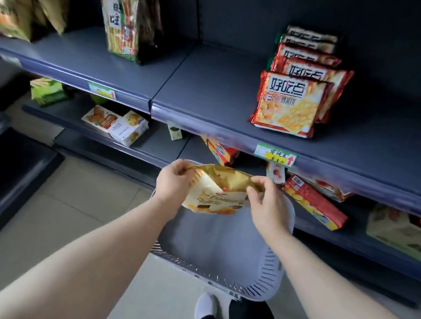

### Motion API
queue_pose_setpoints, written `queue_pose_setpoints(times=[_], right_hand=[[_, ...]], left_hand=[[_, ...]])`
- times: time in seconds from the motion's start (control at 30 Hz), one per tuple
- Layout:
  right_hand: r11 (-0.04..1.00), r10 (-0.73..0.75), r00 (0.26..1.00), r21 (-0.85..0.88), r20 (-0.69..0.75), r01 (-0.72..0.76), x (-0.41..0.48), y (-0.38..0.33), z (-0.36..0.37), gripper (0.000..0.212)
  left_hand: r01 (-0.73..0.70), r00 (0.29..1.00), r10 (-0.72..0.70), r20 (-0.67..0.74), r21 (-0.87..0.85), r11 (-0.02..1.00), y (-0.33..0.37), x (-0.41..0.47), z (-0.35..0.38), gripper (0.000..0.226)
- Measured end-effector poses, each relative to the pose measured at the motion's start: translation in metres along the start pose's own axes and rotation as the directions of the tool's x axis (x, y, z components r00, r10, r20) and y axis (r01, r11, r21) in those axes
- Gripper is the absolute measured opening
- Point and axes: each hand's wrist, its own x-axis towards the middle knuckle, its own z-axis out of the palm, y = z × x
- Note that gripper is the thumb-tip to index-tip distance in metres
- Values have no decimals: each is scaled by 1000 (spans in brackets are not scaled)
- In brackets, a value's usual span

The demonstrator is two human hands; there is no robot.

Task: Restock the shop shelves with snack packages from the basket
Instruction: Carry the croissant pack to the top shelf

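1. nearest the camera, a white shoe (206, 307) stands on the tiled floor (88, 210), just beside the near rim of the grey basket (214, 281). what supports the basket cannot be told.

2. basket contents: the visible base is bare grey plastic. the far end is hidden under the hands and the package, so any remaining stock there cannot be confirmed.

3. item in hand: one gold-and-white snack package (215, 195) is held above the far end of the basket, tilted, with its top edge toward the shelves.
   - left grip (174, 181): fingers curled round the left top corner of the package.
   - right grip (261, 196): fingers pinch the right top corner.

4. lower shelf (156, 149), just beyond the package: boxes and red packs lie there loosely, some flat and some tilted, not in a row.

5. upper shelf (213, 92), further back: a row of red packages (290, 103) stands front to back above a price label (275, 155). a tall pack (123, 20) and blurred golden bags (23, 3) stand to the left. bare shelf surface lies between these groups.

6. progress, as a judgement: restocking appears well advanced, and the package in hand may be the last or among the last. remaining work: place this package on a shelf, then check the hidden end of the basket.
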Motion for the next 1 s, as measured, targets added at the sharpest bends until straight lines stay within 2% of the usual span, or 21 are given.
queue_pose_setpoints(times=[0.07,0.17,0.3,0.37,0.43,0.53,0.67,0.77,0.83,1.0], right_hand=[[983,169,986,-65,4,-169,-1,5,-11,34],[956,281,959,78,29,-282,-6,14,-18,38],[865,466,880,260,-97,-429,-15,22,-27,37],[805,534,844,334,-48,-490,-22,30,-32,30],[764,563,825,357,38,-538,-30,36,-38,24],[767,580,810,278,86,-579,-43,40,-48,19],[853,521,854,20,3,-521,-61,38,-64,15],[843,499,865,-202,-48,-498,-77,40,-79,20],[823,535,844,-201,-41,-532,-89,48,-92,22],[801,598,801,-7,9,-598,-128,74,-136,26]], left_hand=[[13,1000,-12,22,-39,999,8,1,-2,24],[-3,993,1,119,14,1000,17,2,1,26],[-26,973,17,228,34,999,29,-7,4,31],[-46,957,38,288,21,999,36,-14,4,32],[-66,943,53,328,29,997,43,-18,6,31],[-76,937,61,343,29,997,48,-20,9,17],[-46,944,43,328,4,999,53,-37,18,31],[-31,954,54,295,-83,996,59,-59,32,32],[-97,955,116,274,-82,992,65,-75,44,21],[-261,953,243,181,80,962,70,-123,71,15]])
